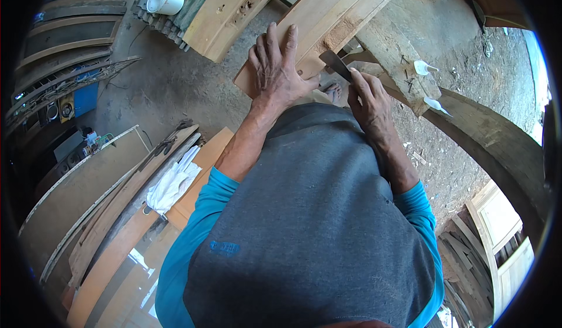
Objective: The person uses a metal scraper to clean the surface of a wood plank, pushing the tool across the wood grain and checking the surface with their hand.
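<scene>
My left hand lies with fingers spread on the near end of a long wooden board, thumb stretched toward its right edge. In my right hand is a dark flat-bladed scraper. Its handle is hidden by my fingers, and its blade points up and left to the board's right edge. A small heap of brown sawdust sits on the board just beyond the blade tip. I cannot tell whether the blade touches the wood.
Right of the board, a rough timber beam carries two white squeeze bottles and some nails. Another wooden panel and a white bucket on corrugated sheets are at far left. Planks with a white cloth lie at left.
</scene>
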Demonstrator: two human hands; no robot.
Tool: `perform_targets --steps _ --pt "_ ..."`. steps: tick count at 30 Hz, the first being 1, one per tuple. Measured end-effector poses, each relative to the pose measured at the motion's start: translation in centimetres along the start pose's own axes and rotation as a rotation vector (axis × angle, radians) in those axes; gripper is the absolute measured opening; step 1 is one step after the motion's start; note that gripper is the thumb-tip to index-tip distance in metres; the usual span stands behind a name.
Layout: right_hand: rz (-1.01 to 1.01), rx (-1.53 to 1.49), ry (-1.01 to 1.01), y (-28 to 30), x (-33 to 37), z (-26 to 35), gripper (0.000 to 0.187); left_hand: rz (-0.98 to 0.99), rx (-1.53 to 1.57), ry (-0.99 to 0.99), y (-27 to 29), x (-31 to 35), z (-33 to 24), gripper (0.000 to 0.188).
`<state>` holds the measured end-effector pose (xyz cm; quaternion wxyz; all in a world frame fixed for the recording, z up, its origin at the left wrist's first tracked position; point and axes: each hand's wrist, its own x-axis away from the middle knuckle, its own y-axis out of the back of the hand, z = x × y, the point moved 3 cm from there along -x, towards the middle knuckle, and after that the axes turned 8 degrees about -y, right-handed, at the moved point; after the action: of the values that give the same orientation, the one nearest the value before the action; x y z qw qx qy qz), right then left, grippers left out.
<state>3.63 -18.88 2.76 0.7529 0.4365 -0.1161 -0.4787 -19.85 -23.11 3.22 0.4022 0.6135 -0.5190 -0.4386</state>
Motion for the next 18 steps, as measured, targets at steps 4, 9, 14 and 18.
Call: perform_targets --steps 4,9,14,18 --pt "0.030 0.035 0.043 0.1 -0.2 -0.1 0.055 0.001 0.003 -0.010 0.1 -0.2 0.0 0.131" --pt "-0.025 -0.093 -0.115 0.8 -0.4 -1.3 0.056 -0.006 -0.011 0.001 0.1 -0.2 -0.1 0.129" --pt "-0.226 -0.045 -0.279 1.2 -1.3 -4.9 0.066 -0.002 -0.014 0.000 0.2 -0.3 -0.1 0.127" --pt "-0.071 -0.082 -0.333 1.9 -1.0 -3.8 0.064 -0.003 -0.021 0.011 0.0 -0.2 -0.1 0.128"
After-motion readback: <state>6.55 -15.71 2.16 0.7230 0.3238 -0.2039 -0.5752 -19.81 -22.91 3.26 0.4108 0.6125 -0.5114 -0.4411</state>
